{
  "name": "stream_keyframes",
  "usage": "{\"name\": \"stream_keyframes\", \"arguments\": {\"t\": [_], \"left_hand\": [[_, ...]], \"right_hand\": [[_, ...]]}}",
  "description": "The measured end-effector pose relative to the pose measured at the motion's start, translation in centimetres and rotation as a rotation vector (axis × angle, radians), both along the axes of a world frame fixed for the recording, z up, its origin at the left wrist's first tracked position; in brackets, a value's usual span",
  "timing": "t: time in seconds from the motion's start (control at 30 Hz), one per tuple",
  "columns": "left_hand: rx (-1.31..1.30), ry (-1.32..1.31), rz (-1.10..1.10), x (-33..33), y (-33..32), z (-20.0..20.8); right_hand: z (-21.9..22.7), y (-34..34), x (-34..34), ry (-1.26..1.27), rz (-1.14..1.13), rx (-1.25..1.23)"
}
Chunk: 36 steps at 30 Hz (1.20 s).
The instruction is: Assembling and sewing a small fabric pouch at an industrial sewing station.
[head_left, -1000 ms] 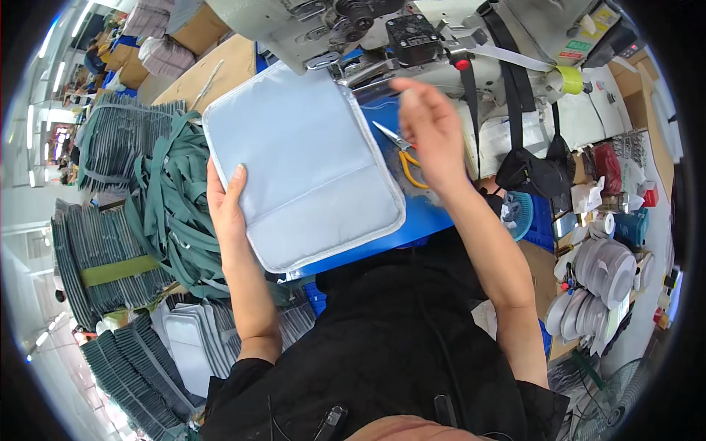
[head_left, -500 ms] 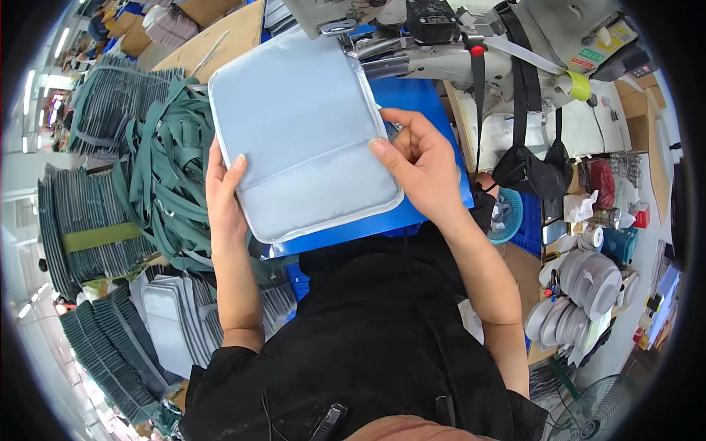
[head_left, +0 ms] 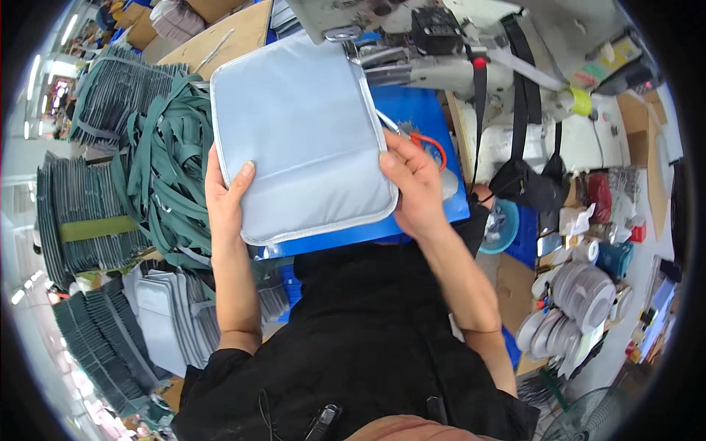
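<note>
A light grey fabric panel (head_left: 298, 121) with rounded corners, a bound edge and a seam across its lower part lies tilted in front of me. My left hand (head_left: 228, 191) grips its left edge, thumb on top. On the opposite edge my right hand (head_left: 413, 180) is closed, thumb on the face and fingers mostly behind. The panel's far right edge is at the presser foot of a sewing machine (head_left: 412, 62); whether the needle is in the cloth I cannot tell. Just beyond my right hand, scissors (head_left: 430, 147) with orange-red handles lie on the blue work surface (head_left: 412, 103).
Green strapping (head_left: 169, 169) hangs in a tangle at the left, beside bundled stacks of dark panels (head_left: 88, 198). More grey panels (head_left: 162, 316) stand below them. On the right are a blue basket (head_left: 500, 228), rolls of white tape (head_left: 581, 294) and a fan (head_left: 588, 419).
My right hand has slid down the panel's right edge and turned inward, uncovering the scissors. The panel has tilted a little less, and my left hand keeps its grip.
</note>
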<state>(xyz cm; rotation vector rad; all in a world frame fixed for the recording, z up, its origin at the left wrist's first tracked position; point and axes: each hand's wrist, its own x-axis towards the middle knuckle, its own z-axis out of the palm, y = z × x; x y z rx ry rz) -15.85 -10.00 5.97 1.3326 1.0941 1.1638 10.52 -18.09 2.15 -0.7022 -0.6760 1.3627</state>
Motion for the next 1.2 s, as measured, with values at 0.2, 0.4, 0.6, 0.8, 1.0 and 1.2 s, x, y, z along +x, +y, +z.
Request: {"name": "stream_keyframes", "arguments": {"t": [0.2, 0.4, 0.6, 0.8, 1.0, 1.2], "left_hand": [[0.011, -0.020, -0.029, 0.9, 2.4, 1.7], [0.016, -0.031, -0.060, 1.0, 5.9, 1.5], [0.004, -0.046, -0.074, 2.2, 9.1, 1.4], [0.024, -0.102, -0.033, 1.7, 10.0, 0.9], [0.023, -0.164, -0.059, 2.2, 10.1, 0.7], [0.006, -0.208, -0.048, 2.5, 9.4, -0.1]], "right_hand": [[-1.1, 2.3, -0.3, 0.261, 0.015, 0.015], [-0.2, 5.9, 0.0, 0.268, 0.018, 0.056], [1.5, 6.7, 2.7, 0.041, -0.056, -0.109], [11.4, 0.9, 15.8, -1.057, -1.001, 0.225], [23.2, 1.2, 41.2, -1.453, -1.385, 0.133], [22.6, 3.4, 54.3, -0.798, -0.919, -0.242]]}}
